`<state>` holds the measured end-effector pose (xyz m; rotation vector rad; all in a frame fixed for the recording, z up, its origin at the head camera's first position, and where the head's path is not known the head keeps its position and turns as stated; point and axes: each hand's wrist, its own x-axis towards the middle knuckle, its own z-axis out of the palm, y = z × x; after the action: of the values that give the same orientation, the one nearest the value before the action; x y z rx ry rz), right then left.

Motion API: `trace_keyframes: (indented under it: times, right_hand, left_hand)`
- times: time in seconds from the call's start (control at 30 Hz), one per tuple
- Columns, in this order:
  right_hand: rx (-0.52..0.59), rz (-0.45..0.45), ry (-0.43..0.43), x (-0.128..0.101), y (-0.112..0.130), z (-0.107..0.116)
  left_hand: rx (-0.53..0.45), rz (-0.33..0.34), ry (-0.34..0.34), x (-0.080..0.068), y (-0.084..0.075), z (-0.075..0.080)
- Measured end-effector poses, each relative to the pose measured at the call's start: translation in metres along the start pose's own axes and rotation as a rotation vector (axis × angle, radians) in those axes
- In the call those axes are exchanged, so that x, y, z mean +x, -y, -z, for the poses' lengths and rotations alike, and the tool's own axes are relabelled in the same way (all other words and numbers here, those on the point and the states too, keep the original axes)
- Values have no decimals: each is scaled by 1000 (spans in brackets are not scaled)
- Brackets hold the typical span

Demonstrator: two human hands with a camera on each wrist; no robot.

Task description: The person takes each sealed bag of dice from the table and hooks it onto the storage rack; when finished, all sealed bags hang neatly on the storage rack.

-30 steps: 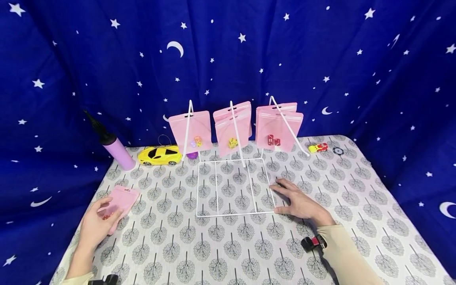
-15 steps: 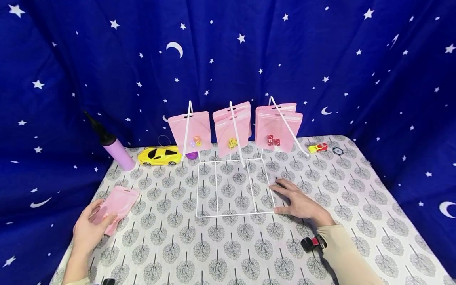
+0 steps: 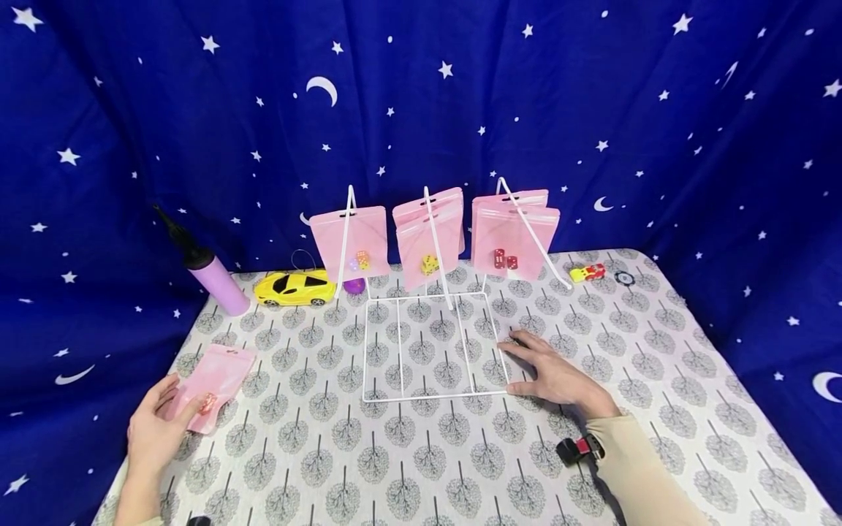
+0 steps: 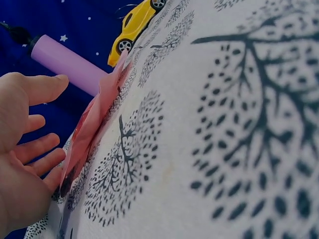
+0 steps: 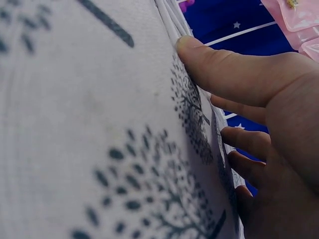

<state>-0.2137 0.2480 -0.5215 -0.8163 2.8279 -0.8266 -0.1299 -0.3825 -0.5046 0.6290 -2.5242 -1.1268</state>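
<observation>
At the table's left side lies a pink zip bag (image 3: 215, 376) with red dice (image 3: 207, 403) showing near its lower end. My left hand (image 3: 154, 427) is at the bag's left edge, its thumb (image 4: 47, 88) standing apart from the bag and its fingers loosely spread. In the middle stands a white wire rack (image 3: 427, 397). My right hand (image 3: 552, 370) rests at the right side of the rack's base, fingers spread and thumb tip (image 5: 188, 44) right at the wire. From the rack's arms hang a left pink bag (image 3: 362, 234), middle bags (image 3: 414, 241) and right bags (image 3: 500, 234), with dice showing inside.
A purple hand pump (image 3: 220, 283) leans at the back left, beside a yellow toy car (image 3: 296, 287). Near the rack's left arm sits a small purple object (image 3: 355, 286). A small red and yellow toy (image 3: 587, 272) and a dark round item (image 3: 624, 278) lie at the back right.
My left hand has moved left and back from over the pink bag, loosening its fingers, so more of the bag and its red dice show. The right hand has stayed at the rack.
</observation>
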Motion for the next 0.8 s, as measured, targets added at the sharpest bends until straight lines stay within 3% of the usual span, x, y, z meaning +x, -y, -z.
trace_keyframes:
  times: [0.23, 0.47, 0.8]
  right_hand:
    - [5, 0, -3, 0, 0, 0]
    - [0, -1, 5, 0, 0, 0]
    - [-3, 2, 5, 1, -2, 0]
  left_hand:
    - [22, 18, 15, 3, 2, 1]
    - [117, 41, 77, 4, 3, 2]
    - [171, 37, 137, 7, 3, 2]
